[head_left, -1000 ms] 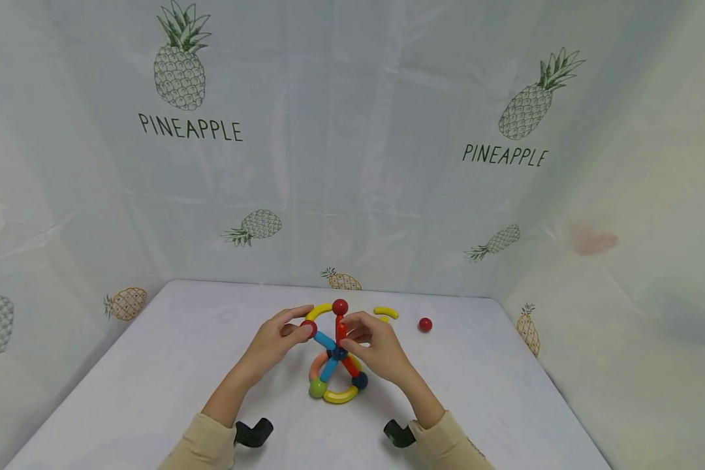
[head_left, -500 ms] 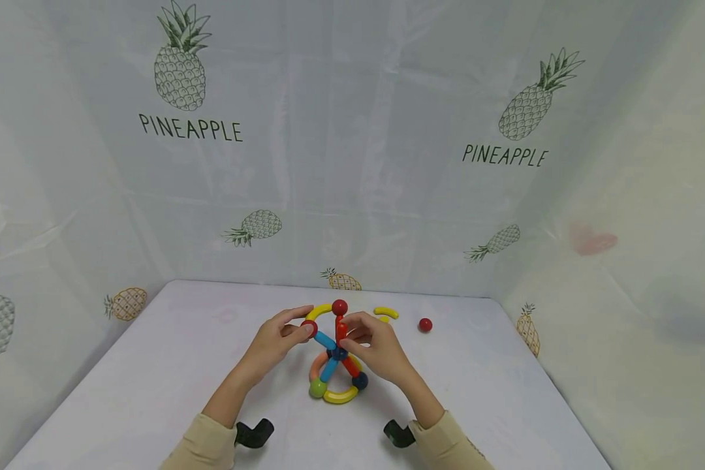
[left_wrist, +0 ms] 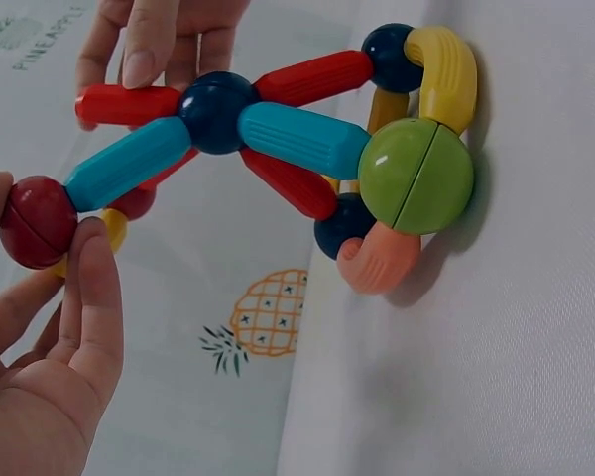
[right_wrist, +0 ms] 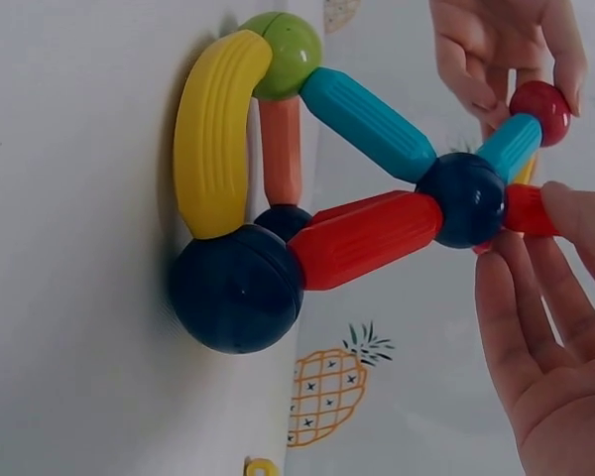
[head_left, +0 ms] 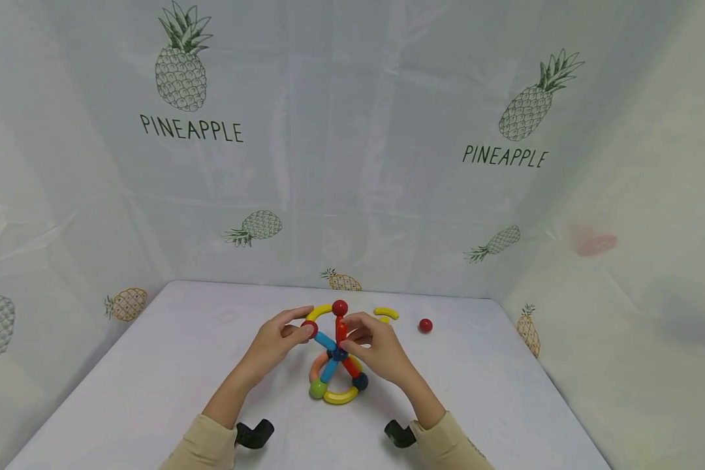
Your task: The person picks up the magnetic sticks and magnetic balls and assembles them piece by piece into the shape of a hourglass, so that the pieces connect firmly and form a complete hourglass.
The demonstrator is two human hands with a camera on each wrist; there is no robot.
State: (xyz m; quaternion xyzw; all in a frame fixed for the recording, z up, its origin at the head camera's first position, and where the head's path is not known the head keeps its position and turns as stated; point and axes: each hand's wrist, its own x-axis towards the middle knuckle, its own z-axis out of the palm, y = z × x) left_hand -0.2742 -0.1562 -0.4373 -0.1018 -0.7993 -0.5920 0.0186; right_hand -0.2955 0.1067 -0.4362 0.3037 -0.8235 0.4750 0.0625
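A magnetic stick-and-ball structure stands on the table between both hands. Its base joins a green ball [left_wrist: 416,177], dark blue balls [right_wrist: 236,290], yellow curved sticks [right_wrist: 216,134] and a salmon curved stick [left_wrist: 380,260]. Straight sticks rise from it to a central dark blue ball [left_wrist: 218,112]. My left hand [head_left: 277,339] pinches a red ball [left_wrist: 37,222] on the end of an upper blue stick [left_wrist: 129,164]. With thumb and fingers, my right hand [head_left: 380,347] holds an upper red stick [right_wrist: 529,210] at the central ball. Behind, another red ball [head_left: 339,307] tops a red stick, joined to a yellow curved stick [head_left: 318,312].
Beyond my right hand, a loose yellow curved stick [head_left: 386,313] lies on the white table [head_left: 476,391], with another yellow piece partly hidden beside it. A loose red ball [head_left: 425,325] sits farther right. A pineapple-printed curtain [head_left: 352,163] rises behind the table.
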